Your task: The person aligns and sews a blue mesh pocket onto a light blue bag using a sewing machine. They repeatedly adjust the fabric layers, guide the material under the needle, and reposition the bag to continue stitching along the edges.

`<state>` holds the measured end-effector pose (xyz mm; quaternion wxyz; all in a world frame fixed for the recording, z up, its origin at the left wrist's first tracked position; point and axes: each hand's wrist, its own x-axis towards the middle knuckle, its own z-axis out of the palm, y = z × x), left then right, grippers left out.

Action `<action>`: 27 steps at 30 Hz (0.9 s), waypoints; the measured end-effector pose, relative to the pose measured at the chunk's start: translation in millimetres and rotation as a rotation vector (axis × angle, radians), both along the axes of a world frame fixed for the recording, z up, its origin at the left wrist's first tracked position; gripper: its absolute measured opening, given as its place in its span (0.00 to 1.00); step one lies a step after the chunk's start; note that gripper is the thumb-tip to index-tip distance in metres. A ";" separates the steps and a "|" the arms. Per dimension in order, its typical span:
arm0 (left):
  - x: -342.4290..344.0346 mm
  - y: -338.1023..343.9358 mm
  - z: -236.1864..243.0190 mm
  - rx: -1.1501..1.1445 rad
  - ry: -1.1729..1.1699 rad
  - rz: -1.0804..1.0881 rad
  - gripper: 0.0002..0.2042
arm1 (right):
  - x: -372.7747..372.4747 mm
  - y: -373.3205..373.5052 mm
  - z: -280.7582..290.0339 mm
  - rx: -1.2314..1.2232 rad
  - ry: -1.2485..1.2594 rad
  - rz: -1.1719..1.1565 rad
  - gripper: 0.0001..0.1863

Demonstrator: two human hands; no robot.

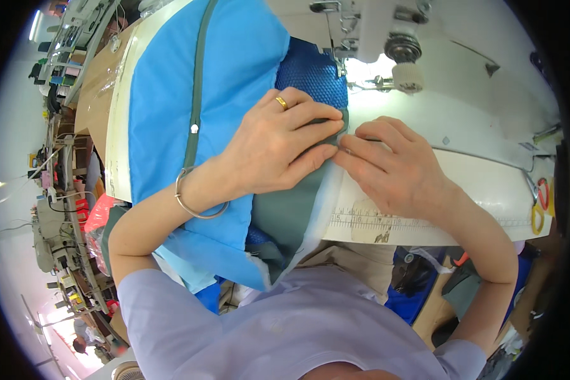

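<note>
My left hand [275, 142], wearing a ring and with a bangle at the wrist, grips the edge of a grey-green fabric panel [291, 206]. My right hand [386, 161] pinches the same edge just to the right, its fingertips almost meeting the left ones. This panel joins a dark blue textured fabric [313, 73], which reaches up beside the needle of a white sewing machine [373, 44]. To the left spreads a bright blue fabric piece [164, 95] with a dark zipper [196, 95] and a white slider [194, 129]. The exact fold under my fingers is hidden.
A ruler scale [361, 218] runs along the front of the white table [424, 231]. Yellow-handled scissors [538, 218] lie at its right end. Cardboard [101, 88] stands at the left, beyond which other machines [57, 244] line the room. A person [85, 335] is far off at lower left.
</note>
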<state>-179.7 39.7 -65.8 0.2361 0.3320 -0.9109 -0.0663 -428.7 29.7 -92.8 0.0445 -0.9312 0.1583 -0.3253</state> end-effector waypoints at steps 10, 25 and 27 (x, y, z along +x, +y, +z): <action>-1.4 -19.3 -17.4 -0.239 0.021 -0.027 0.15 | -0.8 -9.6 7.2 0.035 0.085 -0.033 0.17; 7.5 -41.5 -13.1 -0.210 0.056 -0.064 0.14 | -3.1 -10.6 6.0 0.074 0.134 0.006 0.21; 6.1 -38.5 -13.5 -0.203 0.048 -0.048 0.14 | -3.6 -9.9 5.8 0.085 0.135 0.005 0.21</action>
